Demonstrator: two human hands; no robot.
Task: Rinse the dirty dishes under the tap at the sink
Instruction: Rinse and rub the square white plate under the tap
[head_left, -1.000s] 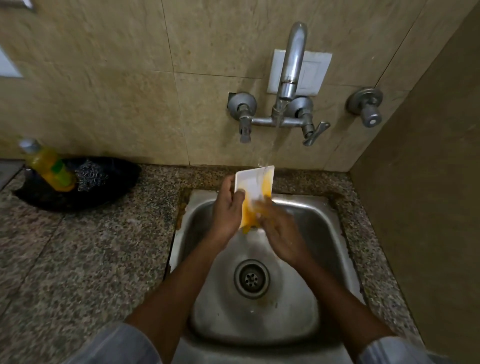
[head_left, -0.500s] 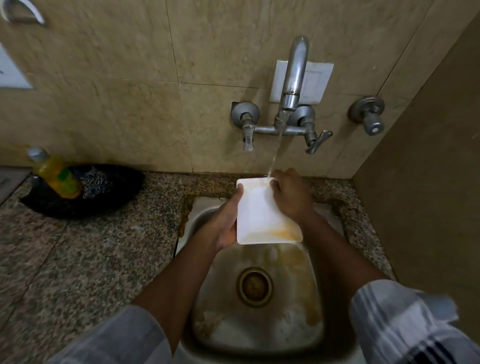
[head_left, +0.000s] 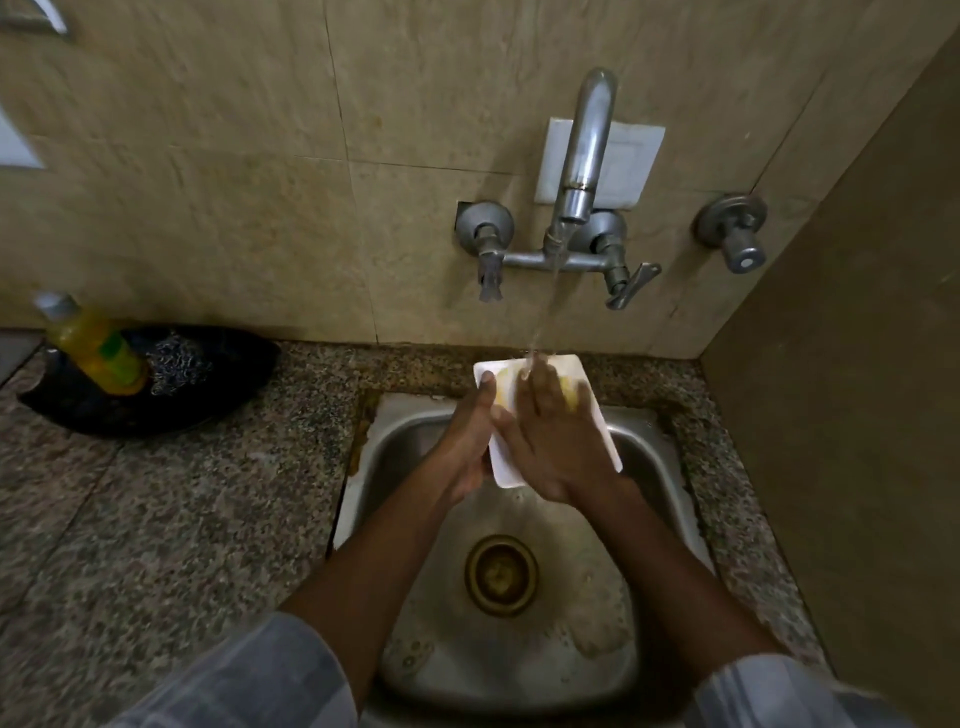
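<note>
Left hand (head_left: 470, 441) grips white rectangular plate (head_left: 605, 436) under tap (head_left: 579, 171) stream so right hand (head_left: 556, 441), flat w/ fingers straight, rubs yellow residue off.

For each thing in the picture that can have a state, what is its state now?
tap: running, stream lands on the dish
white dish: held over the sink, yellow residue on it
left hand: grips the dish's left edge
right hand: flat, fingers pressing on the dish
sink: wet, yellowish water at the drain
</note>
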